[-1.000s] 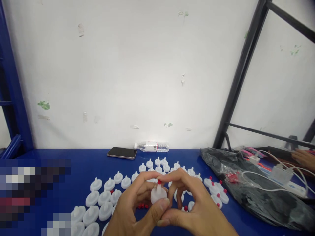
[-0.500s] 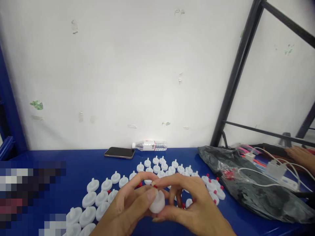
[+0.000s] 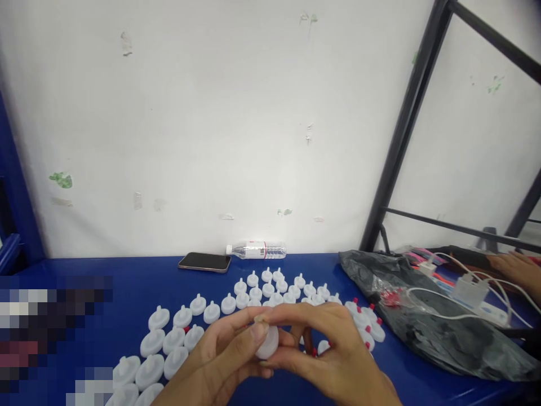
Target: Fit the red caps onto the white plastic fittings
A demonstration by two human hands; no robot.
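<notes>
A white plastic nozzle cap (image 3: pixel 269 345) is held between my two hands near the bottom centre. My left hand (image 3: pixel 224 352) pinches it from the left, thumb and index finger at its top. From the other side my right hand (image 3: pixel 332 344) grips it, with the thumb under its rim and a finger over the top. Fingertips hide the cap's tip. Rows of similar white nozzle caps (image 3: pixel 197 305) stand spout-up on the blue table around both hands. To the right, several white caps with red tips (image 3: pixel 366 322) lie clustered.
A phone (image 3: pixel 204 261) and a clear plastic bottle (image 3: pixel 257 250) lie along the wall. At right are a dark plastic bag (image 3: pixel 448 344), a power strip (image 3: pixel 490 311) with white cables and another person's hand (image 3: pixel 518 270). A black metal post (image 3: pixel 401 135) rises there.
My fingers have closed over the held cap's red tip, which showed before and is now covered. The cap has shifted slightly up and left. The caps on the table stay put.
</notes>
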